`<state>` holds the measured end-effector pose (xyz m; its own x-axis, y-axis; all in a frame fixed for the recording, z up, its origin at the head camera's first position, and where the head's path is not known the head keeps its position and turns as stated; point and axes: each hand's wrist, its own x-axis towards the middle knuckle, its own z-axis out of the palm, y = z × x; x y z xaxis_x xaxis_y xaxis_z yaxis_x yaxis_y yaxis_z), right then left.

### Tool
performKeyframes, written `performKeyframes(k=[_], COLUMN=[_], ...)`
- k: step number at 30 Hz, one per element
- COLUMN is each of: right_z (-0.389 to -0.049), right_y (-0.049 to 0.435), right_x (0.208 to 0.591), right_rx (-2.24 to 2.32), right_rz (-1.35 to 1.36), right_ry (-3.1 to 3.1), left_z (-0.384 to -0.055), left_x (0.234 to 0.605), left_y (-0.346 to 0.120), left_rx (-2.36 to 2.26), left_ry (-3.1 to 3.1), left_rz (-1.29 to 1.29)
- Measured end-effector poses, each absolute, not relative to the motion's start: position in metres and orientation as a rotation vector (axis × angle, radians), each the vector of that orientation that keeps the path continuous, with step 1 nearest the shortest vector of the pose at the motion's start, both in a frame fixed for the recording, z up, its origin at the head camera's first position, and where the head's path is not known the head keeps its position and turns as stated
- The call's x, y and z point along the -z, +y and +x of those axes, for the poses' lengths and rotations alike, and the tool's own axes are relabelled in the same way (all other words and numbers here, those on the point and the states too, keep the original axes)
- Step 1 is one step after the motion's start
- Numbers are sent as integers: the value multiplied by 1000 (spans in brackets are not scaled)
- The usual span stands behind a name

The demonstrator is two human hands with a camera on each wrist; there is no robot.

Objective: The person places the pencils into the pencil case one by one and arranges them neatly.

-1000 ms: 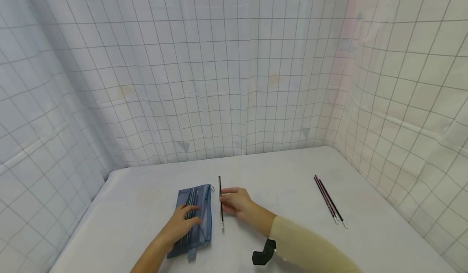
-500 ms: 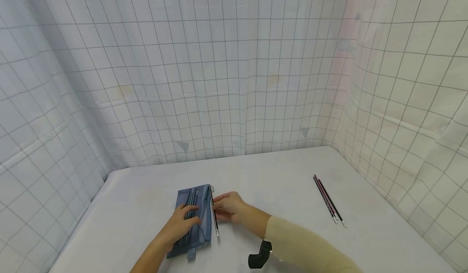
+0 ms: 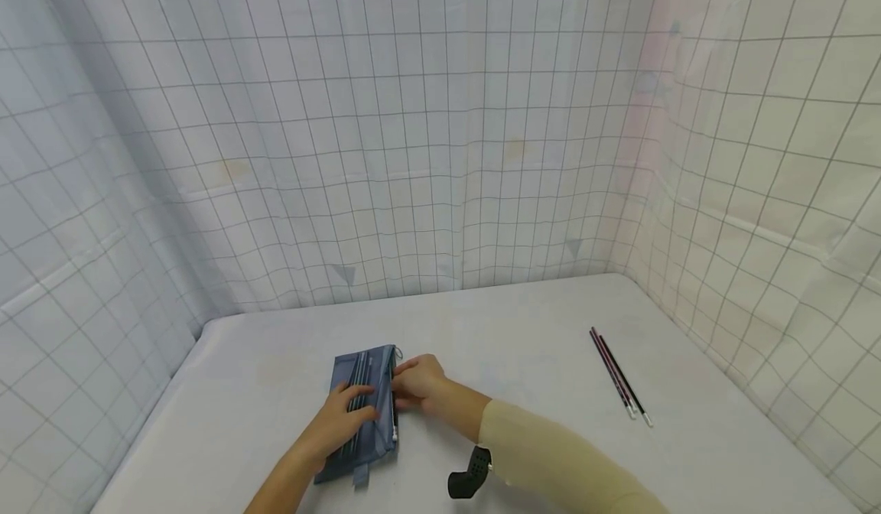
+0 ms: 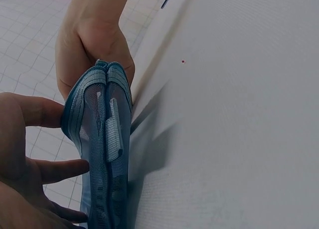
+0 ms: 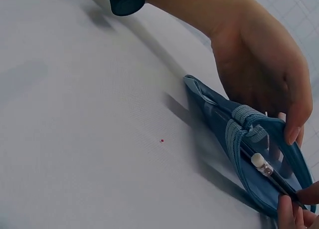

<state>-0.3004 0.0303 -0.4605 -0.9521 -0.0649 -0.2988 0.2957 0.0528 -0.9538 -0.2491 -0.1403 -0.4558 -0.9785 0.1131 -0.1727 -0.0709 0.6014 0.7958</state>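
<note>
A blue mesh pencil pouch (image 3: 378,445) lies on the table, with several slim sticks showing through its upper face. My left hand (image 3: 344,420) rests on it, fingers spread; the left wrist view shows straight fingers (image 4: 65,170) against its side. Along its right edge is my right hand (image 3: 421,382), pinching a dark pencil (image 5: 282,184) with a white eraser. In the right wrist view the pouch mouth gapes and the pencil's eraser end lies within it, the fingertips of my right hand (image 5: 295,215) further along the shaft. The pencil's far end is hidden.
Several dark pencils (image 3: 619,376) with white erasers lie together at the right of the white table (image 3: 509,338). White grid-patterned curtains (image 3: 440,154) stand behind and at both sides. A black device (image 3: 470,474) sits at the right wrist, close to the tan sleeve (image 3: 551,453).
My right hand has moved left, carrying the pencil from beside the pouch into its open right edge. The left hand has stayed on the pouch.
</note>
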Motion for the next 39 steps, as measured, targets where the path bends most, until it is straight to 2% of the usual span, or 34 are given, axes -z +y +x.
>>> performKeyframes(k=[7,16,26,39], right_z=[-299,-305,-305,-304], right_y=[24,28,39,55], right_x=[458,463,460,455], right_rx=[1964,2073,2041,2040], right_rz=[208,100,41,72], right_ry=[2125,1831,1767,1732], left_z=[-249,-249,-248,-250], left_x=[456,455,454,455], left_y=[-140,-142,-142,-142], left_rx=[-1323,-1364,-1351,-1313], left_ry=[2634,2604,2605,2630], left_rz=[50,81,69,61])
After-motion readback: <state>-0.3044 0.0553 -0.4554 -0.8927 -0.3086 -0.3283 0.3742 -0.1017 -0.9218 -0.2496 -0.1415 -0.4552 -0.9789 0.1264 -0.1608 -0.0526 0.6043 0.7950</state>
